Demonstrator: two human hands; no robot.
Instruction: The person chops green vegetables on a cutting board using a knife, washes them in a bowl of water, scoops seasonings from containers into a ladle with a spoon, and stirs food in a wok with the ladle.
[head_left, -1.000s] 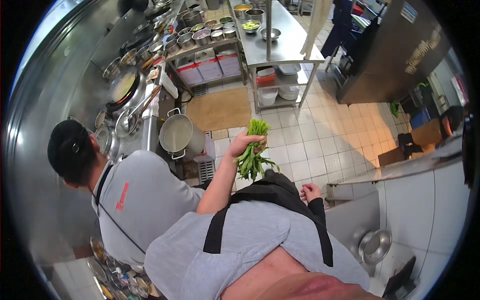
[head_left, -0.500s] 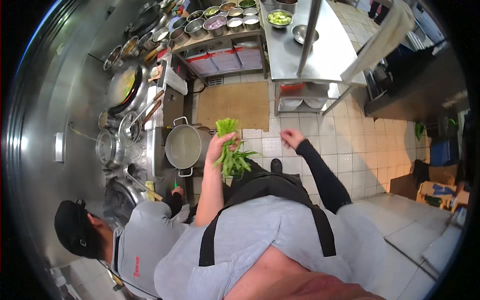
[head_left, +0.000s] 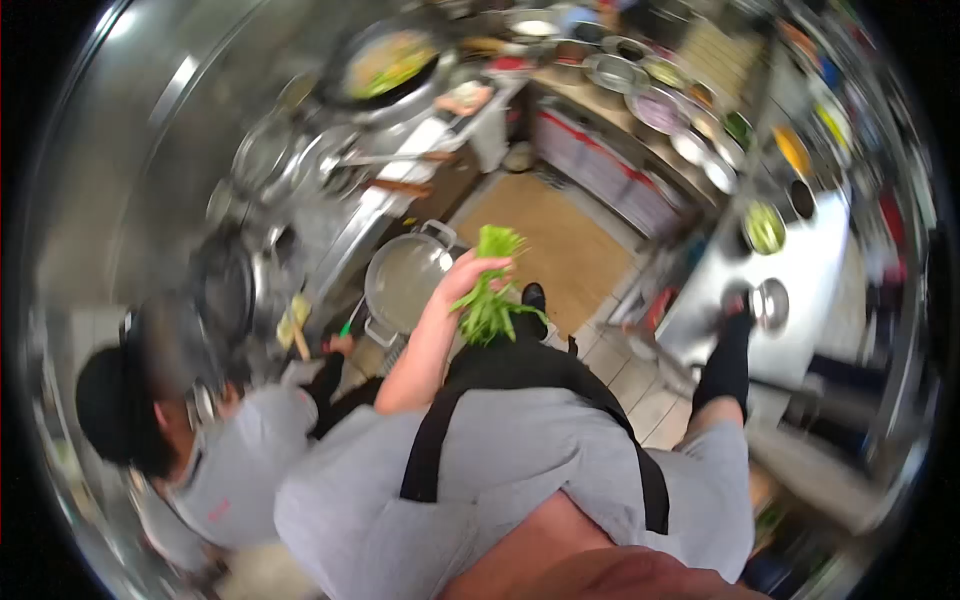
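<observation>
My left hand (head_left: 474, 278) is wrapped round a bunch of leafy greens (head_left: 490, 318), its cut pale-green stalks upward and its leaves hanging below. The bunch is in front of my apron, just right of a large two-handled metal pot (head_left: 405, 284). Over the steel table, my right hand (head_left: 737, 301) reaches out in a black sleeve and is at the left side of a small metal bowl (head_left: 771, 304). Motion blur smears its fingers, so whether they grip the rim is unclear. Behind it stands a bowl of cut green vegetable (head_left: 764, 228).
At left a co-worker in a black cap (head_left: 120, 410) stands close, by the stove. A wok with food (head_left: 392, 66) and ladles (head_left: 400, 158) are on the range. Several ingredient containers (head_left: 657, 108) line the shelf. A brown mat (head_left: 545, 240) covers part of the tiled floor.
My view and body have turned right, toward the steel table. My right hand has gone from above the floor to beside the metal bowl. The greens stay in my left hand.
</observation>
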